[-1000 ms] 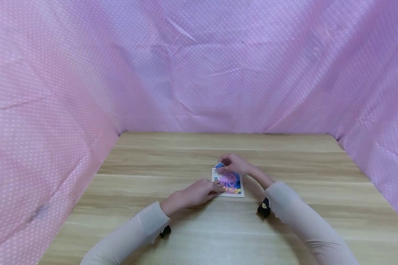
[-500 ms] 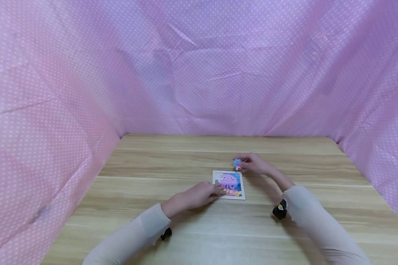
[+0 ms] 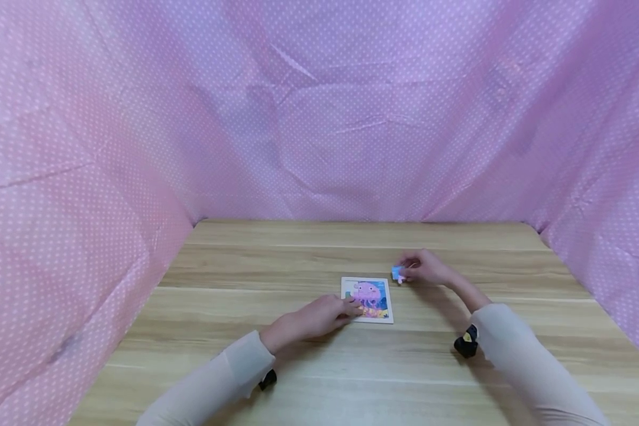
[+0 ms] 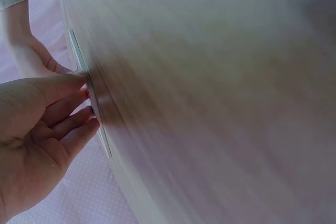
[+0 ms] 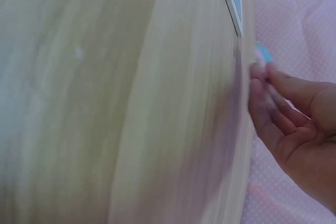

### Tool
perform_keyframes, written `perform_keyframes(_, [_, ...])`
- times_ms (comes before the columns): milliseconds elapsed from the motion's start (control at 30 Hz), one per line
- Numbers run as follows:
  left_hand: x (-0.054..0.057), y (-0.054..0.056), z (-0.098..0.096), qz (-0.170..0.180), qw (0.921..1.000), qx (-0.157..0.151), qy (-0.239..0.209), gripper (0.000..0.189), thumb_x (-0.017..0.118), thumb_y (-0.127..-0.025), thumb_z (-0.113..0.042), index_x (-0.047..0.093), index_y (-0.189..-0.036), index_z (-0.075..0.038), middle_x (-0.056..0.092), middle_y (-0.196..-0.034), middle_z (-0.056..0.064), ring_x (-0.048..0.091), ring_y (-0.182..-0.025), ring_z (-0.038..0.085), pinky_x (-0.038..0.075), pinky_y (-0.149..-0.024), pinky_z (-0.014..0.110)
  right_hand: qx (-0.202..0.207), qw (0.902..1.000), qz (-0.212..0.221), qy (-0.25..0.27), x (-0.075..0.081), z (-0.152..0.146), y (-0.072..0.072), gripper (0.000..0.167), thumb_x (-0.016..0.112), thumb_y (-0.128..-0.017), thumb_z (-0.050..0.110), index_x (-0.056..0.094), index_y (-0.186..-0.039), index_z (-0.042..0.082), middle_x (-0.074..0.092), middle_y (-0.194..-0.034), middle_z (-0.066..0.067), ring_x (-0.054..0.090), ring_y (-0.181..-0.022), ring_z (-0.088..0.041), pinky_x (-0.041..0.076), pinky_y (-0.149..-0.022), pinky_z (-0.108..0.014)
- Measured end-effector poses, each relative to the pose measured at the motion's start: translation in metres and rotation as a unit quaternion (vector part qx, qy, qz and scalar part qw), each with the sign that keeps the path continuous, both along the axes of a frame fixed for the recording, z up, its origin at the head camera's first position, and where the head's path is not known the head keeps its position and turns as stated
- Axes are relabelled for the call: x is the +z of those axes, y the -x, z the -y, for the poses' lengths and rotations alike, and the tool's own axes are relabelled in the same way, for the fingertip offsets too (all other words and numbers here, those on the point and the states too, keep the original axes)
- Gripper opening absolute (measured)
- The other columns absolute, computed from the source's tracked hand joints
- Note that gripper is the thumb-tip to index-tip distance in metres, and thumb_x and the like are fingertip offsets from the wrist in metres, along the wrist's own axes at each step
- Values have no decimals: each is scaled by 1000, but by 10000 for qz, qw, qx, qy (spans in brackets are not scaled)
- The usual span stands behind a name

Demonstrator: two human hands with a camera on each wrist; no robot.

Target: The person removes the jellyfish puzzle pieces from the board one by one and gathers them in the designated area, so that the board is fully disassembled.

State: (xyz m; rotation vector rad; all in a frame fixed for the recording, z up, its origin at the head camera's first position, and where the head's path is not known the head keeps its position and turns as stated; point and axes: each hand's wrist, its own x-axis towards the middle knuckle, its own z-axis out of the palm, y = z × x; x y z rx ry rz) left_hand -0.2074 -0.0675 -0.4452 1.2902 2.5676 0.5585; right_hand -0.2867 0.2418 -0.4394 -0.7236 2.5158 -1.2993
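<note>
A white-framed jigsaw puzzle board [image 3: 378, 284] with a pink jellyfish picture lies flat on the table. Its upper left part shows a pale bare patch. My left hand [image 3: 319, 315] holds the board by its lower left side; in the left wrist view, the thumb and bent fingertips [image 4: 84, 121] meet the board's edge. Right of the board's upper corner, my right hand [image 3: 428, 267] pinches a small blue-and-pink puzzle piece [image 3: 396, 273] between thumb and fingers, just above the table. The right wrist view shows the piece [image 5: 264, 53] blurred and mostly hidden by the fingertips.
The wood-grain table [image 3: 234, 307] reaches back to a pink dotted cloth [image 3: 319, 148], which hangs behind it and along both sides. A black device [image 3: 465, 342] sits under the right cuff, and another black device [image 3: 268, 379] under the left.
My right hand has lifted off the board's upper part and moved right with the puzzle piece, uncovering the jellyfish picture. The left hand has stayed on the board.
</note>
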Motion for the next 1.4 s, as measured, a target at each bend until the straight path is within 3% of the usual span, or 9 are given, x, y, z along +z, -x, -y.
perform_keyframes(300, [-1,0,-1,37,10000,56,-60,31,56,-104,-11,66,-133,-11,59,-138,2,48,-134,13,38,-110,26,-176,9980,-348,-505,2,-15,-5,13,72,-88,-4,69,-98,-11,71,-90,-15,63,-81,-22,52,-69,-24])
perform_keyframes(633, [0,-1,-1,-41,10000,-1,-64,30,56,-104,-11,66,-132,-11,59,-137,3,48,-135,16,39,-110,27,-323,9963,-456,-647,-4,-18,-5,13,75,-85,-3,72,-94,-11,72,-84,-12,61,-76,-15,50,-66,-22])
perform_keyframes(1200, [-1,-1,0,-65,10000,-18,-8,31,56,-104,-12,65,-134,-13,58,-138,3,48,-134,15,40,-109,28,-397,9943,-110,-982,2,-14,-7,11,76,-86,-1,72,-93,-8,69,-81,-7,60,-74,-15,50,-64,-23])
perform_keyframes(1400, [-1,-1,2,-60,10000,-20,-20,31,54,-105,-12,65,-134,-12,58,-138,4,48,-135,16,39,-110,28,-384,9948,-223,-919,3,-13,-7,9,72,-87,-4,71,-93,-11,71,-82,-12,61,-72,-15,51,-61,-22])
